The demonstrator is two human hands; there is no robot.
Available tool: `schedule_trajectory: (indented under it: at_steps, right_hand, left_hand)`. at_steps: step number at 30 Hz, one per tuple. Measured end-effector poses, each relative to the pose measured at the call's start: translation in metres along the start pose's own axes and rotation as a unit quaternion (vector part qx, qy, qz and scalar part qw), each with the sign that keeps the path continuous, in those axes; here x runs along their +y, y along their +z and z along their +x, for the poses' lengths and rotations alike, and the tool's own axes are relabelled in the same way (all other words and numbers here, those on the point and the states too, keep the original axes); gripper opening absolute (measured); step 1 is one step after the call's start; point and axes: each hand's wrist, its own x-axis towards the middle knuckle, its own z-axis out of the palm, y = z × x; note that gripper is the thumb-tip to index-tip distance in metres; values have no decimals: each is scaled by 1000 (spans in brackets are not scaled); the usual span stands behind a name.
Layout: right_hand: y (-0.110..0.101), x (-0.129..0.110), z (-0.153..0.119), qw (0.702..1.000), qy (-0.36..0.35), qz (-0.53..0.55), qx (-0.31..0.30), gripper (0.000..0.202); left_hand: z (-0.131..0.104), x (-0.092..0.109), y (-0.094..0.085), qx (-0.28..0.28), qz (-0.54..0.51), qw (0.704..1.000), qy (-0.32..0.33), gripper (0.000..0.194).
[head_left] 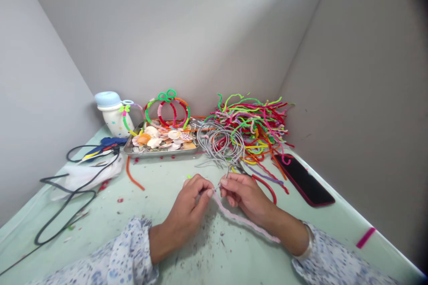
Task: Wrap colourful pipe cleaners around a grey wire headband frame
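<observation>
At the middle of the table, my left hand (191,202) pinches the upper end of a pale pink fuzzy stem (245,221). The rest of the stem slants down to the right, passing beneath my right wrist. Close beside it, my right hand (245,193) has its thumb and forefinger closed on the thin grey wire. That wire leads up to a loose grey coil (221,142) just beyond my hands. The two sets of fingertips nearly meet, and the exact join between wire and stem is too small to make out.
Behind are a metal tray (160,154) of shells, fuzzy-stem hoops and a white bottle (115,120). A heap of coloured fuzzy stems (254,118) and a phone (305,180) lie right, red-handled scissors (267,187) by my right hand. A black cable (72,192) loops left.
</observation>
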Motion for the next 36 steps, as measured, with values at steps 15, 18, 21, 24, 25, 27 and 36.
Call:
schedule_trajectory:
  at_steps: [15,18,21,24,25,27,36]
  right_hand:
    - [2,-3,-1,1000,2,-8,4,27]
    - [1,-2,0,1000,0,-1,2,26]
    - [-1,0,1,1000,-2,2,5,26]
    - [-1,2,0,999,-14,-35,12,30]
    - [-1,2,0,997,-28,-63,20,32]
    - [-1,3,-3,984,-79,-153,46,30]
    - [-4,8,-4,753,-434,-494,30,15]
  left_hand:
    - [3,2,2,-11,46,999,9,27]
    - [3,2,2,-12,39,999,8,26]
    - [2,1,1,-10,21,1000,4,24]
    - [3,1,0,-2,9,1000,-3,23]
    - [3,0,-1,4,7,1000,-8,24]
    - [5,-1,-2,17,2,1000,-19,24]
    - [5,-3,-5,18,-15,1000,-13,24]
